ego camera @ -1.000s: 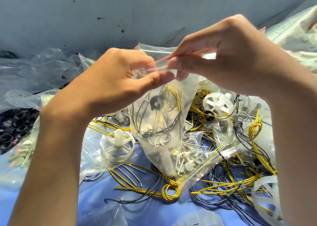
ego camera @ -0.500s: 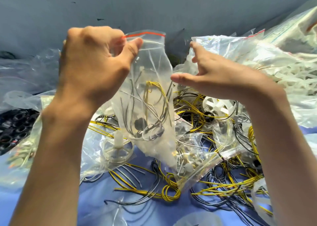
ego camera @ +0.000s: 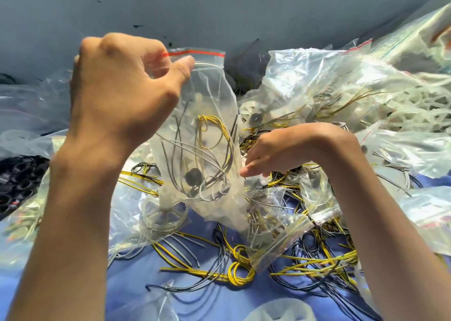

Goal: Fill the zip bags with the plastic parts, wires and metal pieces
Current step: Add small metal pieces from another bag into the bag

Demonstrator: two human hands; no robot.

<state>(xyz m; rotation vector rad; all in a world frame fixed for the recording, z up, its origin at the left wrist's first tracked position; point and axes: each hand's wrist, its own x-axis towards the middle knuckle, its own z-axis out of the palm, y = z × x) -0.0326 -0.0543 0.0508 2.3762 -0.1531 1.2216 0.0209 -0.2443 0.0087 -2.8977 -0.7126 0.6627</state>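
Note:
My left hand (ego camera: 122,96) pinches the red-striped top of a clear zip bag (ego camera: 207,130) and holds it up in the middle of the view. Inside it lie yellow, grey and black wires, a black round part and white plastic pieces. My right hand (ego camera: 280,150) is lower, to the right of the bag's bottom, fingers pointing down-left toward the pile of loose yellow and black wires (ego camera: 305,259); I cannot tell whether it holds anything. A small zip bag of metal pieces (ego camera: 271,230) lies under the held bag.
Filled clear bags (ego camera: 341,89) are heaped at the back right. A bag of black rings (ego camera: 17,179) sits at the far left. A white plastic wheel part (ego camera: 166,211) lies in a bag at centre left. Blue cloth (ego camera: 136,272) covers the surface; a grey wall stands behind.
My right hand let go of the bag's seal and dropped down toward the wires. My left hand lifted the bag up and to the left.

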